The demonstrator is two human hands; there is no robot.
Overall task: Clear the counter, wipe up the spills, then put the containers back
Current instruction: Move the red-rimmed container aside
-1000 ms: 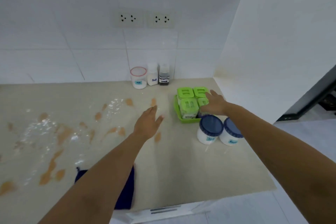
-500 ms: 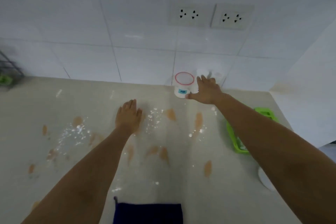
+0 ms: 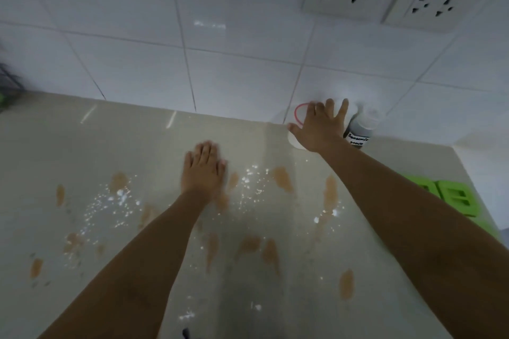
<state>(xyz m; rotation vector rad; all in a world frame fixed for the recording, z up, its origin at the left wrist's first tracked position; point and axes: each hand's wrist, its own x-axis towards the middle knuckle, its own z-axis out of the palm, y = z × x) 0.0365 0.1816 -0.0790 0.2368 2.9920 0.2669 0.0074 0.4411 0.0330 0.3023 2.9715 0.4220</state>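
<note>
Right hand was over the red-rimmed container at the back of the table, close against the tiled wall. Its fingers were straight and spread with the thumb out to the left, curled round nothing. Whether the palm touched the lid could not be told.

A dark sauce bottle stood just beside the container on its right, close to the little finger. A pale bottle behind it was too blurred to read.

Left hand was flat and low over the table, fingers together, holding nothing. Contact with the surface was uncertain.

Brown spills and white powder lay scattered across the middle of the table. Green-lidded containers sat well apart at the right edge.

Judgement: the step in hand was clearing — taking the red-rimmed container off the table. To do it well:
- Close the fingers round the body below the rim, not on the lid alone.
- Lift straight up so the sauce bottle is not knocked.
- Carry the container clear of the wet patches — and keep the left hand out of the spill.
</note>
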